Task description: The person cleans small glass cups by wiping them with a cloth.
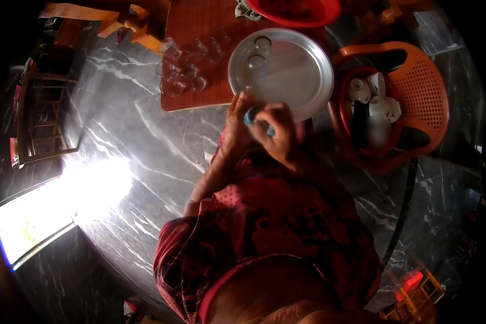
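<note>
My right hand (278, 129) is closed around a small blue scrubbing pad or cloth (250, 115), slightly blurred; its exact kind is unclear. Close beside it, my left hand (235, 123) has its fingers bent together at the near edge of a round metal tray (291, 81). Whatever the left hand grips is hidden by its fingers and too dim to name. Two clear glasses, one farther back (262, 42) and one nearer (256, 61), rest in the tray's left part. Several more clear glasses (189, 70) stand on the table to the left.
The tray lies on a reddish-brown wooden table (210, 97). Behind it is a red basin (302, 19) beside a crumpled cloth (247, 9). An orange plastic chair (437, 102) at the right carries a red tub (344, 116) with white crockery (380, 108).
</note>
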### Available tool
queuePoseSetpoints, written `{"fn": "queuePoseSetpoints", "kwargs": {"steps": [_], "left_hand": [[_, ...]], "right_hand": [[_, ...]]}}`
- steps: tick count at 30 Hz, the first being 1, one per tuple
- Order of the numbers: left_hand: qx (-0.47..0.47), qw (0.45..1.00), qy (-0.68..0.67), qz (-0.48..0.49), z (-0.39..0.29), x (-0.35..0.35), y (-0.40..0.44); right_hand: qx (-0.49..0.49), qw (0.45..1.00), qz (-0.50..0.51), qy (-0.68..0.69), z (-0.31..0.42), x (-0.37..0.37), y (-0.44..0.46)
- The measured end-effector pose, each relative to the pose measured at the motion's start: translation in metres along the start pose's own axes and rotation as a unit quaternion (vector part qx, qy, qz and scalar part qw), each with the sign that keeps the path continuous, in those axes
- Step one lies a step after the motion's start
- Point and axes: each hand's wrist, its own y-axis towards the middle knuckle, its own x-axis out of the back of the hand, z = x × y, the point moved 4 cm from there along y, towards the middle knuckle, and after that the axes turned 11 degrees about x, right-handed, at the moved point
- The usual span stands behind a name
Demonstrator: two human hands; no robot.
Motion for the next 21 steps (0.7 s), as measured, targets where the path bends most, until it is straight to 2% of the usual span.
{"fn": "queuePoseSetpoints", "kwargs": {"steps": [3,5,6,10,13,14,16,21], "left_hand": [[-0.017,0.999,0.022,-0.025,-0.003,-0.003,-0.002],[-0.058,0.957,0.283,-0.038,-0.014,-0.013,-0.014],[0.011,0.999,0.043,0.009,-0.001,-0.015,-0.012],[0.055,0.997,-0.024,0.047,0.013,-0.019,-0.015],[0.083,0.992,-0.008,0.095,0.013,-0.015,-0.017],[0.082,0.992,-0.008,0.096,0.015,-0.017,-0.018],[0.067,0.988,-0.137,0.039,0.011,-0.031,-0.024],[0.064,0.99,-0.103,0.066,0.01,-0.015,-0.026]], "right_hand": [[-0.042,0.998,-0.036,0.025,-0.007,0.009,0.012],[-0.061,0.995,-0.074,0.032,-0.019,0.013,0.016],[-0.069,0.993,-0.091,0.02,-0.025,0.015,0.017],[-0.194,0.973,-0.096,0.086,-0.045,0.019,0.008],[-0.218,0.965,-0.109,0.092,-0.032,0.019,0.002],[-0.218,0.968,-0.094,0.084,-0.027,0.019,0.0],[-0.185,0.978,-0.08,0.054,-0.007,0.023,0.002],[-0.074,0.995,-0.048,0.043,0.025,0.025,-0.004]]}}
